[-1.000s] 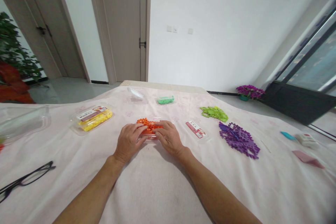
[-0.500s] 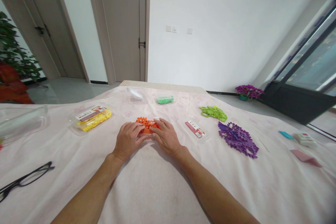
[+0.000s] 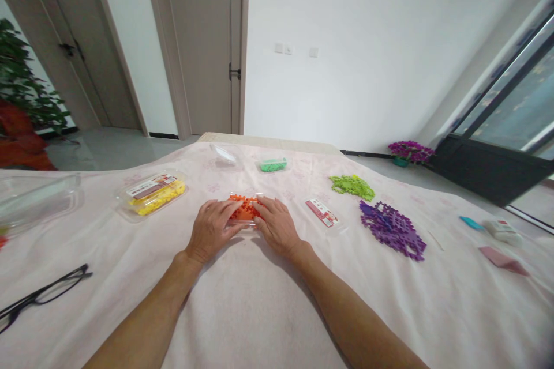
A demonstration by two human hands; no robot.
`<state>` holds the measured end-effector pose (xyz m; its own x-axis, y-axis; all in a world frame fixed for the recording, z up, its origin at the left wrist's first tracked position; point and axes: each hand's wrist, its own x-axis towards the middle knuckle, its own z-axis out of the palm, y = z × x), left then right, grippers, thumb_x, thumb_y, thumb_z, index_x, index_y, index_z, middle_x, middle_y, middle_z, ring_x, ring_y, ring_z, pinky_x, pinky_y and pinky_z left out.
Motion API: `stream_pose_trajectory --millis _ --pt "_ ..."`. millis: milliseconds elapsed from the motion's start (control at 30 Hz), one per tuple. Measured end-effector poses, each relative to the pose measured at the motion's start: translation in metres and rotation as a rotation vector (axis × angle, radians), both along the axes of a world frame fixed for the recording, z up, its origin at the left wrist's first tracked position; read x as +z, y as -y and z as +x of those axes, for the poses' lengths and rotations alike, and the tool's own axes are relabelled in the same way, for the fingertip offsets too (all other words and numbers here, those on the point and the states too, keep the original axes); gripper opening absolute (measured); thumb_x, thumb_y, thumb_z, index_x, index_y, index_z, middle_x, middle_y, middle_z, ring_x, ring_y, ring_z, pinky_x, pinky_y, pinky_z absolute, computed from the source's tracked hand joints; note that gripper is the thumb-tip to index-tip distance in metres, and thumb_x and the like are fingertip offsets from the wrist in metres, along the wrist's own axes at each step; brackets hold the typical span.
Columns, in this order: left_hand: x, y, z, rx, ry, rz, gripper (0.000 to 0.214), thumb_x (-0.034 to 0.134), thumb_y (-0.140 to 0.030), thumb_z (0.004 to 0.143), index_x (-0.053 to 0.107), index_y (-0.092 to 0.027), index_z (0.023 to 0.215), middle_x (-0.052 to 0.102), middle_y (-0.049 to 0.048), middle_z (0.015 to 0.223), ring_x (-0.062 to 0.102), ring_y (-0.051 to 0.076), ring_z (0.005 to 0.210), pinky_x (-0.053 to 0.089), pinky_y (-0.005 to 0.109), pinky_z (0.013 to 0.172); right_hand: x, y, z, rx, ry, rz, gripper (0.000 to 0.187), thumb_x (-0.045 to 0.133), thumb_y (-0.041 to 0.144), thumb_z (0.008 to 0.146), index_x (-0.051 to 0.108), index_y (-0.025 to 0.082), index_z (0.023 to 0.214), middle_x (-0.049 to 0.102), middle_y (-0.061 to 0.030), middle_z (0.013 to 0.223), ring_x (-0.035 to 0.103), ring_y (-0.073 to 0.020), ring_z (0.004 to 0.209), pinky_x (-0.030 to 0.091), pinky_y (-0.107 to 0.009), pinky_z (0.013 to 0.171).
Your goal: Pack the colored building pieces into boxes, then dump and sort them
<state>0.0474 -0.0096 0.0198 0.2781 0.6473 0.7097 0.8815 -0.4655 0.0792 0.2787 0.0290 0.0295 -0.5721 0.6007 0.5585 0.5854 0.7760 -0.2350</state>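
Both my hands rest on a clear plastic tray point(image 3: 244, 222) full of orange interlocking pieces point(image 3: 243, 208) at the table's middle. My left hand point(image 3: 210, 229) curls round the tray's left side, with its fingertips on the orange pieces. On the tray's right side, my right hand point(image 3: 279, 225) is closed too, and its fingers press on the same pieces. The tray sits flat on the pale pink cloth point(image 3: 259, 300).
A lidded box of yellow pieces point(image 3: 151, 194) lies to the left, an empty clear tray point(image 3: 37, 199) at far left, glasses point(image 3: 41, 294) near the front. Green pieces point(image 3: 352, 186), purple pieces point(image 3: 392, 228), a labelled lid point(image 3: 322, 213) and a small green tub point(image 3: 272, 165) lie beyond and right.
The orange pieces stood a little above the tray rim before; now they sit lower in it, under my fingers. My hands have stayed in much the same place.
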Motion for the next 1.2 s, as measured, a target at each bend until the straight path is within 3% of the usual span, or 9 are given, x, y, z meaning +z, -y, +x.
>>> stream_pose_trajectory --millis 133,433,733,867,967,1133,1200 --pt "-0.002 -0.002 -0.002 -0.002 -0.028 -0.034 0.054 0.059 -0.054 0.095 0.057 -0.026 0.141 0.061 0.0132 0.145 0.057 0.03 0.132 0.03 0.058 0.117 0.005 0.002 0.001 0.024 0.01 -0.013 0.036 0.051 0.033 0.104 0.06 0.026 0.138 0.063 -0.0105 0.14 0.053 -0.0249 0.132 0.032 -0.052 0.117" --pt "-0.005 -0.004 0.0 0.006 -0.037 -0.08 0.032 0.053 -0.039 0.1 0.068 -0.028 0.127 0.07 0.0086 0.134 0.062 0.029 0.128 0.03 0.061 0.117 0.002 0.0 0.006 0.144 0.007 -0.056 0.034 0.048 0.037 0.105 0.061 0.024 0.133 0.063 -0.0096 0.141 0.052 -0.0224 0.137 0.033 -0.049 0.119" --pt "-0.007 0.0 0.002 0.006 -0.058 -0.07 0.047 0.055 -0.038 0.099 0.054 -0.03 0.146 0.06 0.0113 0.147 0.054 0.03 0.137 0.03 0.061 0.119 -0.007 0.001 0.008 0.141 -0.088 -0.015 0.041 0.043 0.034 0.105 0.054 0.025 0.144 0.057 -0.0108 0.149 0.05 -0.0218 0.14 0.035 -0.049 0.12" --pt "-0.011 -0.002 -0.004 0.019 -0.081 -0.059 0.059 0.056 -0.046 0.098 0.048 -0.025 0.152 0.049 0.0156 0.156 0.047 0.033 0.143 0.031 0.06 0.12 -0.009 -0.016 0.022 -0.087 -0.224 -0.035 0.038 0.048 0.029 0.102 0.06 0.025 0.137 0.062 -0.0113 0.143 0.056 -0.0232 0.132 0.042 -0.046 0.114" --pt "-0.015 -0.005 -0.006 -0.064 -0.1 -0.089 0.052 0.053 -0.041 0.1 0.052 -0.025 0.149 0.055 0.0122 0.152 0.046 0.029 0.145 0.039 0.052 0.119 -0.003 -0.034 0.045 -0.369 -0.107 -0.097 0.039 0.059 0.029 0.095 0.063 0.021 0.134 0.059 -0.0149 0.145 0.053 -0.0289 0.135 0.038 -0.052 0.115" --pt "-0.016 -0.004 -0.004 -0.119 0.006 -0.136 0.055 0.051 -0.039 0.101 0.045 -0.023 0.153 0.053 0.0117 0.154 0.039 0.027 0.149 0.04 0.051 0.12 0.012 -0.052 0.104 -0.834 0.239 -0.426 0.086 0.074 0.057 0.08 0.044 0.02 0.152 0.034 -0.0215 0.162 0.024 -0.0416 0.152 0.028 -0.06 0.116" --pt "-0.017 -0.003 -0.003 -0.131 0.078 -0.164 0.057 0.049 -0.039 0.102 0.04 -0.023 0.156 0.05 0.012 0.156 0.039 0.026 0.149 0.039 0.05 0.121 0.014 -0.054 0.126 -0.919 0.301 -0.568 0.101 0.075 0.065 0.074 0.035 0.022 0.156 0.032 -0.0226 0.162 0.026 -0.0435 0.151 0.031 -0.062 0.111"
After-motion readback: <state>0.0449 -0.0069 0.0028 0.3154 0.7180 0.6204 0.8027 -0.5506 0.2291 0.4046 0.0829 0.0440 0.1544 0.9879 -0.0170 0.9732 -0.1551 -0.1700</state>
